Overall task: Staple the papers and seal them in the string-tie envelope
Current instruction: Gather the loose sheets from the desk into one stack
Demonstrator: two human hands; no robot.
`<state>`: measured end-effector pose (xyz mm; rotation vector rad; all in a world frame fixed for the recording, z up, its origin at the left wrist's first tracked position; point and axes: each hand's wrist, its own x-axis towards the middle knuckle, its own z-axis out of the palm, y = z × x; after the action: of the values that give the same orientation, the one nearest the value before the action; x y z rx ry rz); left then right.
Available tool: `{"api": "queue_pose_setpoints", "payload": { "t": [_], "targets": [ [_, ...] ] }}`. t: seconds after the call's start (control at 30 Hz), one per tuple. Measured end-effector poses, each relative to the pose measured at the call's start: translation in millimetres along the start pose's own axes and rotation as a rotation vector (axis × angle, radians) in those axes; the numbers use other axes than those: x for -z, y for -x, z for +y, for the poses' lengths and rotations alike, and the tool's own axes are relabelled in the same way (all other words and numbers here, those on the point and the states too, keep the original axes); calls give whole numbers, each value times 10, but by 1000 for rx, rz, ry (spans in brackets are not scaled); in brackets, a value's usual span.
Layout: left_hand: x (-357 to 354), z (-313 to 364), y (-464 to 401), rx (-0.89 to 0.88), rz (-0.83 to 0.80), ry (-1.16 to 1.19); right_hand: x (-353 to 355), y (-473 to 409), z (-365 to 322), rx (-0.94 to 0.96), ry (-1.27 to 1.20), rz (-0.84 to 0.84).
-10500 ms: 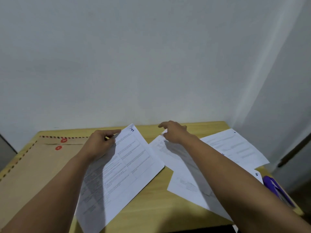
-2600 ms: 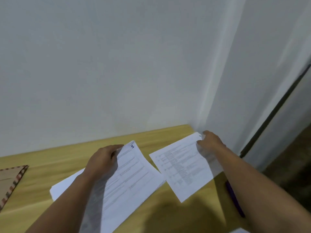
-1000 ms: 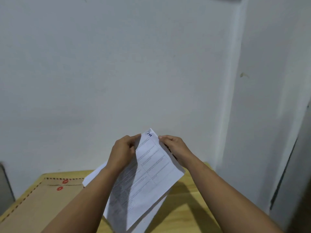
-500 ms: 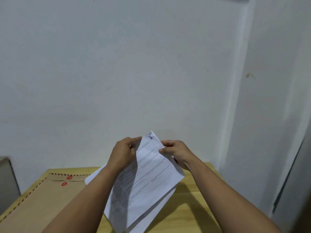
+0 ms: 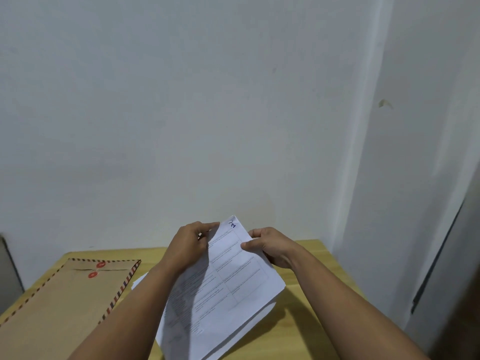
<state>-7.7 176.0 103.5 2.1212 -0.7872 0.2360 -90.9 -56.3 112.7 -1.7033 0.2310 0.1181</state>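
Two hands are raised above the table, and a stack of printed papers (image 5: 223,281) is held between them by its far end. The left hand (image 5: 188,249) is curled over the left edge of the stack near the top corner, with its fingers pinched onto the sheets; the thumb is hidden behind the paper. The right hand (image 5: 272,246) is closed on the right edge, with the thumb laid across the printed face and the fingers wrapped behind. The stack is tilted, its far corner lifted toward the wall and its near end sloped down toward the table; whether that near end touches the wood cannot be told. A handwritten blue mark is seen at the top corner of the front sheet, and ruled boxes of small text are printed below it. Several sheets are seen fanned slightly apart at the lower right edge, and one white corner is shown jutting out to the left behind the left forearm.

To the left of the papers, a brown string-tie envelope (image 5: 67,302) is laid flat on the wooden table (image 5: 306,307). Its edges are trimmed with a red and blue striped border, and two red round fasteners (image 5: 96,270) are set on its far flap. A plain pale wall (image 5: 207,113) is seen behind the table.
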Motion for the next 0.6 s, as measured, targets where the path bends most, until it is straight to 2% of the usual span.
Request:
{"api": "queue_pose_setpoints", "payload": {
  "t": [0.33,0.6],
  "targets": [
    [-37,-66,-40,11,27,30,-39,-2,41,116,-59,141],
    [18,55,-66,-1,48,85,-107,90,-90,213,7,99]
  ]
}}
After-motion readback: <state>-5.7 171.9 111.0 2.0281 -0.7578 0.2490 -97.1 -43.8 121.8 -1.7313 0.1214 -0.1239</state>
